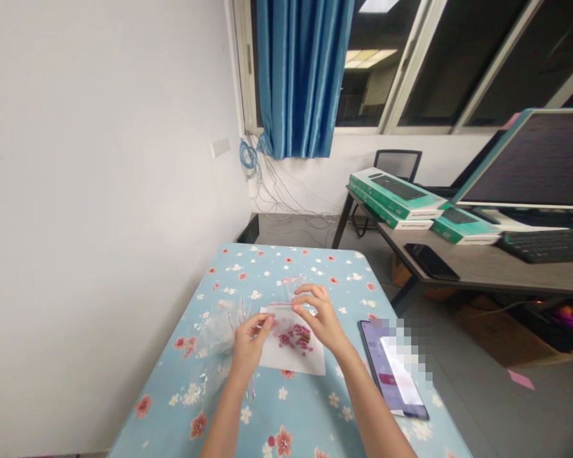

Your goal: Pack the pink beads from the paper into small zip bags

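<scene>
My left hand (251, 340) pinches the left end of a small clear zip bag (281, 308) that has a red line along its top. At the bag's other top corner, my right hand (318, 315) grips with thumb and forefinger, its other fingers raised. Below the hands lies a white sheet of paper (291, 366). Small pink bead-like pieces (293, 337) cluster over it; I cannot tell whether they are on the paper or inside the bag. Another clear bag (293, 280) lies just beyond my right fingers. More clear bags (217, 327) are heaped left of my left hand.
A flowered blue cloth covers the table (286, 432). To the right lies a phone (394, 375) with its screen lit. The desk (487, 273) beyond holds keyboard boxes (401, 194), a dark phone (431, 261) and a monitor (530, 159). A white wall (100, 191) borders the left.
</scene>
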The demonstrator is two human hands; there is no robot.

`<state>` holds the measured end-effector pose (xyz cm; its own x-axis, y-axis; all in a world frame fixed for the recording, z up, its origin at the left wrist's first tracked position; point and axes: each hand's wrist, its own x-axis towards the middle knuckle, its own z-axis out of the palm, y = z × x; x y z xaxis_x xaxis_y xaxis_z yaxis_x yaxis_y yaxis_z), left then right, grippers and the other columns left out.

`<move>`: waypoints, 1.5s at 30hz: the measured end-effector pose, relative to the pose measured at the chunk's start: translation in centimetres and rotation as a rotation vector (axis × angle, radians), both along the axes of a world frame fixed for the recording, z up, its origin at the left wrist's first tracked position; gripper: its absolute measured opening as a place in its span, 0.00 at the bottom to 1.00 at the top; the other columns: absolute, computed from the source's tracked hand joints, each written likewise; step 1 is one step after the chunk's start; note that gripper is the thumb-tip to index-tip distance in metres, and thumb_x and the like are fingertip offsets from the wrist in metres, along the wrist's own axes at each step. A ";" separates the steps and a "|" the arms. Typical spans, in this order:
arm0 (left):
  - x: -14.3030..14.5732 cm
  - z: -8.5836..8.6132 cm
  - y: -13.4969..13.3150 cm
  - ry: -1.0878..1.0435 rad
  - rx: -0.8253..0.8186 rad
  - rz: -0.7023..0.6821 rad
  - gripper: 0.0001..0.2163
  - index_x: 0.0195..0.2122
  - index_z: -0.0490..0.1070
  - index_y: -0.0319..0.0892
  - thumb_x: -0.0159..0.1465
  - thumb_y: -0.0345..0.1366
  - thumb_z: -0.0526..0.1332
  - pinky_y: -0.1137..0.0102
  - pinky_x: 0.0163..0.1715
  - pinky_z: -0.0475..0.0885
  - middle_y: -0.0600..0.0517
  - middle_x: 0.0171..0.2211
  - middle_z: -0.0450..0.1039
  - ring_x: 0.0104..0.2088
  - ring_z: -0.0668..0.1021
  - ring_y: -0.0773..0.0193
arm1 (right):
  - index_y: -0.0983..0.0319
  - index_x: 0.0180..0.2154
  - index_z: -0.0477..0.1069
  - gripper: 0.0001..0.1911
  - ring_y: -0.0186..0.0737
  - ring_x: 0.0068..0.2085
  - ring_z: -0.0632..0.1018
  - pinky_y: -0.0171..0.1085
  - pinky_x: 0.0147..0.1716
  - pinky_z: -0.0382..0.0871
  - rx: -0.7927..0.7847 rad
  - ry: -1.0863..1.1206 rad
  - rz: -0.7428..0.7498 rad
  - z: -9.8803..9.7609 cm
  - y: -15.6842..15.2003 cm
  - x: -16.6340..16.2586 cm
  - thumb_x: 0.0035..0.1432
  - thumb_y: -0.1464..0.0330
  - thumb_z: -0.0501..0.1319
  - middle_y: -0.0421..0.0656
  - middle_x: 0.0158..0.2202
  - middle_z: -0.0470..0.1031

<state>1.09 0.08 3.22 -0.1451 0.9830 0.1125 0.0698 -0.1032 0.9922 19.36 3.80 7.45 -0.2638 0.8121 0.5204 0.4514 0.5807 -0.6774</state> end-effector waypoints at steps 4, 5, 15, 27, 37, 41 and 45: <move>1.1 1.3 2.2 -0.126 -0.010 0.016 0.20 0.45 0.65 0.40 0.56 0.46 0.63 0.73 0.28 0.71 0.51 0.27 0.78 0.26 0.78 0.65 | 0.61 0.37 0.74 0.13 0.44 0.42 0.74 0.44 0.47 0.64 -0.234 0.074 0.073 -1.1 0.7 0.5 0.58 0.59 0.59 0.45 0.38 0.76; 1.5 1.5 3.0 -0.167 -0.022 0.033 0.21 0.46 0.61 0.41 0.56 0.45 0.63 0.73 0.27 0.71 0.52 0.26 0.78 0.24 0.78 0.66 | 0.61 0.34 0.74 0.13 0.43 0.41 0.75 0.42 0.46 0.65 -0.296 0.096 0.103 -1.5 1.0 0.5 0.58 0.58 0.58 0.45 0.36 0.76; 4.5 -1.7 10.4 0.104 -0.050 -0.074 0.10 0.36 0.70 0.38 0.53 0.34 0.64 0.71 0.27 0.73 0.47 0.35 0.76 0.25 0.77 0.67 | 0.63 0.25 0.73 0.21 0.43 0.33 0.75 0.39 0.36 0.65 -0.386 -0.008 -0.338 -5.7 5.0 1.7 0.57 0.55 0.52 0.46 0.28 0.76; 4.2 -1.9 9.2 0.514 0.104 -0.033 0.13 0.40 0.74 0.43 0.52 0.30 0.65 0.57 0.53 0.64 0.47 0.43 0.69 0.48 0.72 0.56 | 0.62 0.47 0.69 0.22 0.52 0.45 0.70 0.46 0.43 0.61 -0.290 -0.134 -0.567 -7.2 5.3 1.9 0.53 0.57 0.57 0.49 0.41 0.73; -6.2 0.1 2.3 0.625 0.184 0.133 0.10 0.40 0.73 0.44 0.59 0.40 0.59 0.61 0.46 0.70 0.49 0.40 0.75 0.42 0.76 0.58 | 0.60 0.44 0.68 0.15 0.46 0.43 0.72 0.44 0.44 0.61 -0.208 -0.038 -0.318 -4.6 1.1 -0.7 0.56 0.61 0.55 0.45 0.38 0.74; -9.4 -0.3 -2.4 0.630 0.044 0.210 0.13 0.39 0.72 0.43 0.59 0.45 0.58 0.62 0.41 0.73 0.49 0.39 0.76 0.37 0.78 0.59 | 0.59 0.38 0.71 0.09 0.46 0.46 0.71 0.43 0.45 0.59 -0.251 -0.163 -0.128 -3.6 -1.4 -4.0 0.57 0.64 0.56 0.44 0.40 0.73; -10.1 -1.0 -6.5 0.858 0.096 0.127 0.15 0.42 0.72 0.47 0.56 0.46 0.63 0.55 0.50 0.66 0.50 0.42 0.76 0.43 0.76 0.55 | 0.58 0.33 0.74 0.07 0.46 0.43 0.70 0.45 0.45 0.57 -0.294 -0.336 -0.019 -2.7 -3.9 -6.2 0.57 0.64 0.58 0.43 0.36 0.73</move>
